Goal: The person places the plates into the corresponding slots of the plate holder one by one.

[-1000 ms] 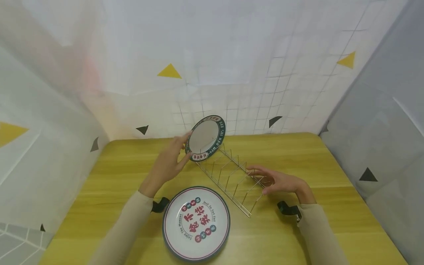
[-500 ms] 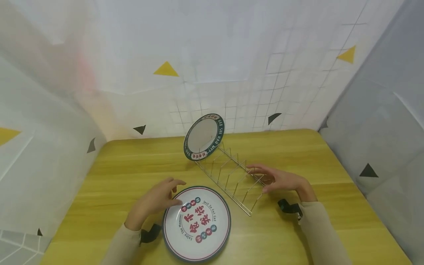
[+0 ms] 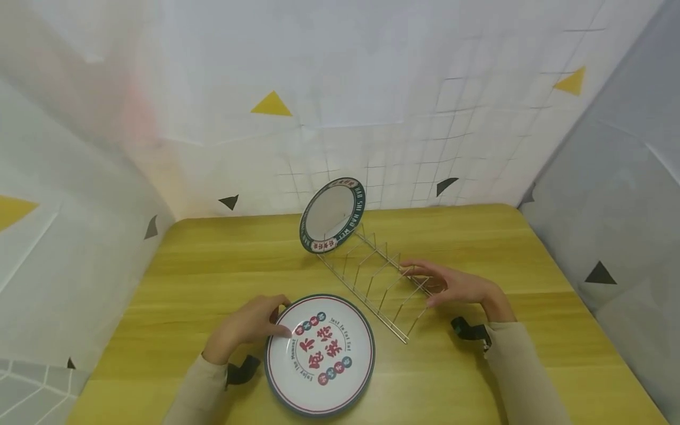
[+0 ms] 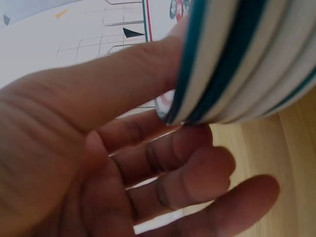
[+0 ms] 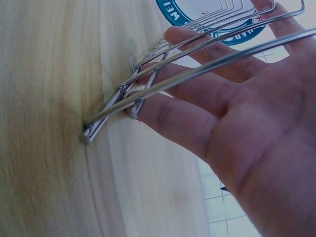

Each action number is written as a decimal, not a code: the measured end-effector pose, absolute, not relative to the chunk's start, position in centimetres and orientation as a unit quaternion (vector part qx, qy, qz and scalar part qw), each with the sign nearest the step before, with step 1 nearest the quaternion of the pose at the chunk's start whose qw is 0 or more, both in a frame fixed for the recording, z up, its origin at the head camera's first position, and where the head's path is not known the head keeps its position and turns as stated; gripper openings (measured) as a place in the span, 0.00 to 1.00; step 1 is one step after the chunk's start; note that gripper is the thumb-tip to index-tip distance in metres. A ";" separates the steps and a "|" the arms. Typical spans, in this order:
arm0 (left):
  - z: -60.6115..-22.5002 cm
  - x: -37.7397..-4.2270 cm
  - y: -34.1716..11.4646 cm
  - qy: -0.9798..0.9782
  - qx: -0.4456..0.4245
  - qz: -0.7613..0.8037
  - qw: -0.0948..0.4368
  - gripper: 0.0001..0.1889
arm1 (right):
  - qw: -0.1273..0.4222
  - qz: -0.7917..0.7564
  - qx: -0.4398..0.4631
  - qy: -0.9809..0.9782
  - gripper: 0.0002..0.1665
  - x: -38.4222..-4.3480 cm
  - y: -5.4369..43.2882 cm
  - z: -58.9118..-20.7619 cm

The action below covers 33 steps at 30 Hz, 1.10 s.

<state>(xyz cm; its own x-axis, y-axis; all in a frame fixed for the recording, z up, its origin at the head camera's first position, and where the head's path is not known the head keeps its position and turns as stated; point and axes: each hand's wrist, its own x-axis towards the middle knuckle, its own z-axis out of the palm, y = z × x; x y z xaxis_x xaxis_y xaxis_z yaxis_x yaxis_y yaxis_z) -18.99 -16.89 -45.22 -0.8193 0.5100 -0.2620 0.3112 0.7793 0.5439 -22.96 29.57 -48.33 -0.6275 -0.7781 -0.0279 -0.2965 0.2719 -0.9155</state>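
On the tabletop lies a stack of white plates [image 3: 320, 356], red lettering and a blue-grey rim on the top one. My left hand [image 3: 249, 324] is at the stack's left edge, thumb over the rim and fingers at the side. The left wrist view shows several striped rims of the plates [image 4: 237, 54] stacked together between thumb and fingers. A green-rimmed plate [image 3: 330, 213] stands tilted in the far end of a wire dish rack [image 3: 372, 306]. My right hand [image 3: 462, 286] holds the near right end of the rack, its fingertips touching the lower rail in the right wrist view.
The yellow wood-grain table [image 3: 223, 254] ends at a pale back wall [image 3: 212, 147] with dark and yellow triangles. Pale side walls stand left and right. The rack runs diagonally, with several bare wire slots in front of the standing plate.
My left hand has let go of the green-rimmed plate in the rack, moved back toward me, and come onto the left rim of the stack. The right hand has stayed at the rack.
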 end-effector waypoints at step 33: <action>-43.1 -18.9 -16.6 0.881 0.294 0.367 0.044 0.39 | 0.247 -0.486 -0.357 0.758 0.52 -22.9 29.6 -48.4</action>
